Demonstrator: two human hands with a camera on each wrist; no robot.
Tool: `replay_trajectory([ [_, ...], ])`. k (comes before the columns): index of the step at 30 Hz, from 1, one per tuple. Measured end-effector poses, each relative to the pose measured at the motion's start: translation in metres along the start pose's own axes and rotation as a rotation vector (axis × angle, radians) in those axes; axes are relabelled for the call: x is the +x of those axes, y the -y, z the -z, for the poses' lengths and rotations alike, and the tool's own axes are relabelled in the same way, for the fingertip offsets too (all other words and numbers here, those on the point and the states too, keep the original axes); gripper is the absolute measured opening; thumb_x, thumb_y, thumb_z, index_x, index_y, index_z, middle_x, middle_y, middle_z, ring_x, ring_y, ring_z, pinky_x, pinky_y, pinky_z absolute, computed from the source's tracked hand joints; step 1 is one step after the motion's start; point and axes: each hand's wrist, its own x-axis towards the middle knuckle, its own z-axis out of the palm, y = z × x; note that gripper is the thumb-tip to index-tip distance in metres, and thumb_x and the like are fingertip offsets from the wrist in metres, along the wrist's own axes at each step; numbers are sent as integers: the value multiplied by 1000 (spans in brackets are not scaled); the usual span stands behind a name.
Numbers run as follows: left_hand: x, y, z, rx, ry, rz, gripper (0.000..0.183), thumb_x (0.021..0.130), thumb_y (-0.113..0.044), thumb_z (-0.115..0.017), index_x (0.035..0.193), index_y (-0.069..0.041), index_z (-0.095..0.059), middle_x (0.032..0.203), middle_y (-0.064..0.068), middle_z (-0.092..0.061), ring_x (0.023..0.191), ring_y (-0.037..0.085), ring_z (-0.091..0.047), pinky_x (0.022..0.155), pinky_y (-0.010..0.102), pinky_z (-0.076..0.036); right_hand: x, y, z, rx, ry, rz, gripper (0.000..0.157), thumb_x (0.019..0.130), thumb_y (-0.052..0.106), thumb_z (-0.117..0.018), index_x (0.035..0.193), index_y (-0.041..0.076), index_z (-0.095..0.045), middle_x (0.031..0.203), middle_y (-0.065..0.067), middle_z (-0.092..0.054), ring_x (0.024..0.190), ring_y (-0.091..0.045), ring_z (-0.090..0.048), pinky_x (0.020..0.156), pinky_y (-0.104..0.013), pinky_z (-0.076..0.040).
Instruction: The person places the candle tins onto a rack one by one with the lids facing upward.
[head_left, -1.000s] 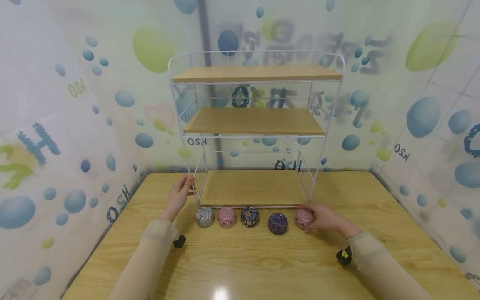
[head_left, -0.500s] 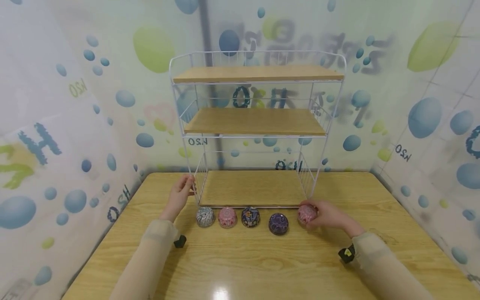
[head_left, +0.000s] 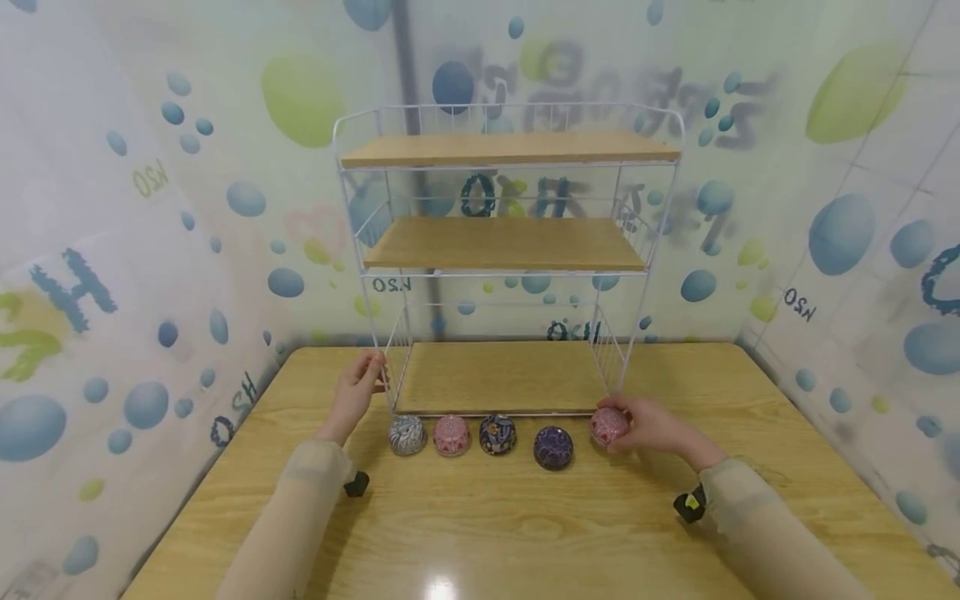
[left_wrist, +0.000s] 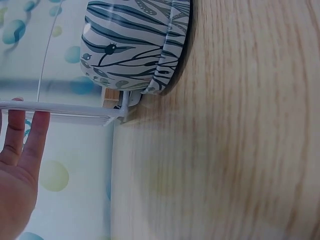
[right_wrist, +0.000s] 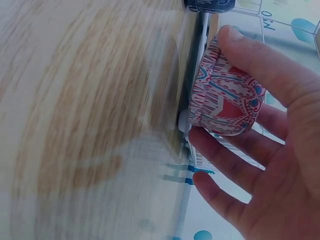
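Note:
At the left side of a three-tier shelf rack (head_left: 510, 247), my left hand (head_left: 354, 395) holds the white front post between thumb and fingers. My right hand (head_left: 651, 429) grips a pink patterned round tin (head_left: 609, 426) by the rack's lower right front corner. In the right wrist view the tin (right_wrist: 227, 95) is tilted between thumb and fingers, raised off the table. Along the rack's front edge stand a grey-white leaf-patterned tin (head_left: 407, 435), another pink tin (head_left: 452, 435) and a dark blue floral tin (head_left: 497, 434). A purple tin (head_left: 553, 447) stands slightly nearer me.
The rack has white wire sides and three wooden boards, including the bottom board (head_left: 506, 375). It stands on a wooden table (head_left: 510, 525) against walls (head_left: 247, 108) with printed bubbles and letters. Dark wrist cameras (head_left: 688, 505) sit at both cuffs.
My right hand has lifted the rightmost pink tin off the table and moved it slightly toward the rack. My left hand stays at the post, and the other tins stay where they were.

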Motion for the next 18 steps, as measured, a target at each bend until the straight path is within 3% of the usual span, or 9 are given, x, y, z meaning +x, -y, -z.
replay_trajectory([
  [3, -1, 6, 1, 18, -2, -16, 29, 105, -27, -44, 105, 1, -52, 90, 25, -54, 79, 14, -57, 69, 31, -56, 1, -1, 0, 20, 4, 7, 68, 70, 23, -87, 127, 1, -56, 113, -13, -62, 94, -23, -59, 75, -35, -52],
  [5, -3, 2, 0, 22, 0, -15, 29, 105, -26, -43, 105, 1, -52, 90, 25, -54, 79, 17, -58, 71, 36, -57, 1, -1, 1, 38, 2, 12, 69, 71, 23, -87, 128, 0, -55, 112, -12, -61, 93, -22, -58, 74, -33, -52],
  [10, -10, -22, -3, 23, 12, -2, 23, 106, -16, -41, 104, 5, -51, 91, 31, -52, 83, 35, -57, 76, 54, -54, 2, 0, 4, 78, -9, 25, 68, 73, 24, -85, 127, -2, -53, 111, -10, -61, 94, -23, -58, 74, -33, -52],
  [14, -10, -28, -4, 27, 20, -4, 28, 106, -16, -41, 106, 11, -49, 91, 32, -51, 85, 41, -55, 76, 52, -55, 3, 0, 5, 96, -19, 16, 67, 73, 22, -85, 127, -3, -52, 111, -11, -60, 97, -26, -59, 75, -35, -53],
  [18, -10, -29, -4, 25, 20, -4, 31, 106, -15, -41, 108, 14, -48, 91, 33, -51, 84, 40, -56, 77, 52, -55, 5, -2, 5, 99, -28, 4, 67, 73, 20, -86, 127, -3, -51, 110, -13, -59, 96, -27, -59, 74, -35, -53],
])
